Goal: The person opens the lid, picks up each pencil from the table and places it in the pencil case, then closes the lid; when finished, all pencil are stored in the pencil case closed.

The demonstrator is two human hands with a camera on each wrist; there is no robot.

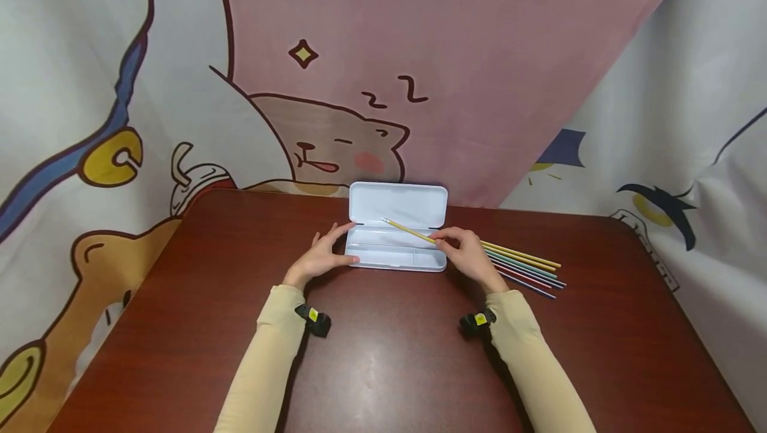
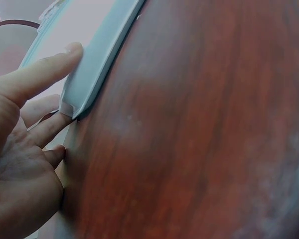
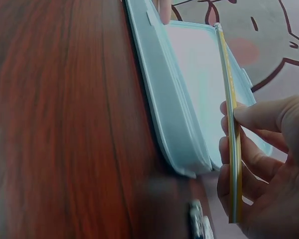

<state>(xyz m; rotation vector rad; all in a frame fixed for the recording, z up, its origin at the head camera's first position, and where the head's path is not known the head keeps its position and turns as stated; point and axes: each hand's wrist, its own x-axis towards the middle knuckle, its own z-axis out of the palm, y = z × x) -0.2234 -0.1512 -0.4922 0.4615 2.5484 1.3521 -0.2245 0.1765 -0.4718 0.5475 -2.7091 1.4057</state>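
Observation:
A white pencil case (image 1: 383, 258) lies open on the table, its lid (image 1: 398, 202) raised at the back. My left hand (image 1: 317, 260) holds its left end, the thumb over the front part and the other fingers toward the back and outer side. In the left wrist view the left hand's thumb (image 2: 50, 72) lies over the case's edge. My right hand (image 1: 467, 253) pinches a yellow pencil (image 3: 232, 129) between thumb and fingers, slanted above the right part of the case. Its far end points to the upper left in the head view.
Several loose pencils (image 1: 527, 273) in yellow, green, red and blue lie fanned out on the brown table (image 1: 371, 353), right of my right hand. The case has a long compartment and a divided front strip. A printed cloth (image 1: 479, 53) hangs behind the table.

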